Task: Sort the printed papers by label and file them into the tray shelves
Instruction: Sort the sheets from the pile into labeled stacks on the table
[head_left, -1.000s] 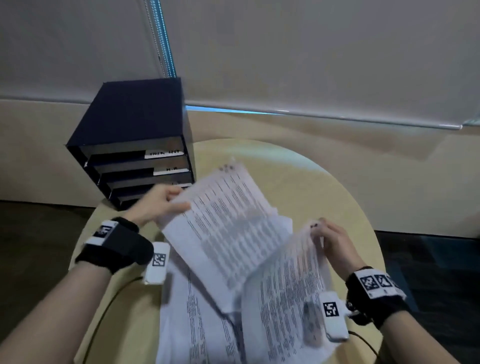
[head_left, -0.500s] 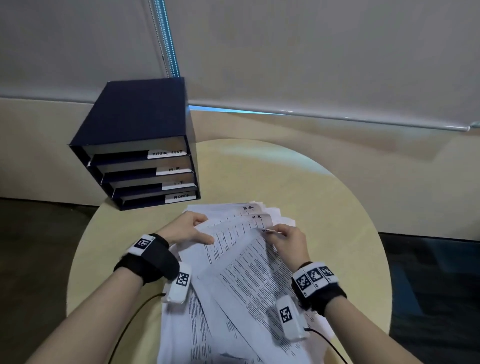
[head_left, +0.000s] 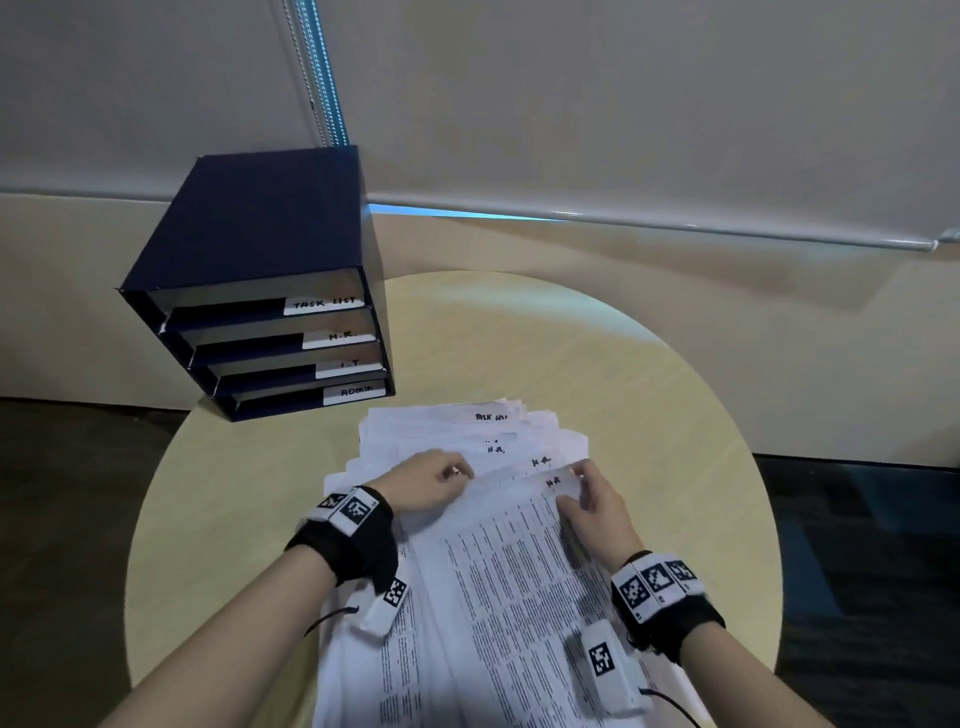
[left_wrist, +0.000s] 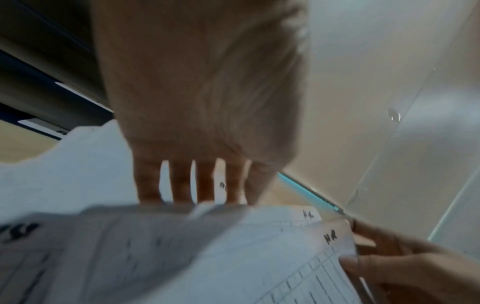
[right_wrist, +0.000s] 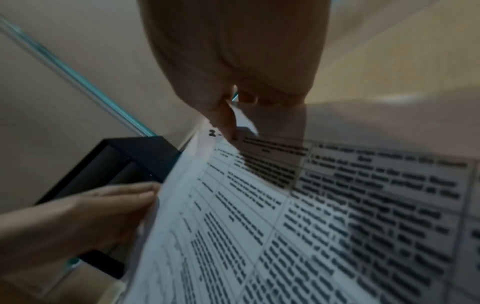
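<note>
A fanned pile of printed papers (head_left: 467, 431) lies on the round table, with handwritten labels showing at the sheets' top right corners. The top sheet (head_left: 519, 561) is marked H.R. My right hand (head_left: 589, 499) pinches that sheet's top right corner between thumb and fingers (right_wrist: 226, 119), and the corner is lifted a little. My left hand (head_left: 434, 483) is at the sheet's top left edge. Its straight fingers (left_wrist: 179, 185) reach down behind the raised edge onto the papers beneath. The dark blue tray shelves (head_left: 260, 249) stand at the table's far left, labelled TASK LIST, H.R., I.T. and ADMIN.
The pale wooden round table (head_left: 597, 364) ends close behind the shelves and to the right of the papers. A wall with a window blind (head_left: 623, 104) runs behind it. Dark floor (head_left: 857, 519) shows on both sides.
A second ago each hand held a sheet up in the air. The sheets have come down onto the pile, and both hands have moved together to the top edge of the H.R. sheet.
</note>
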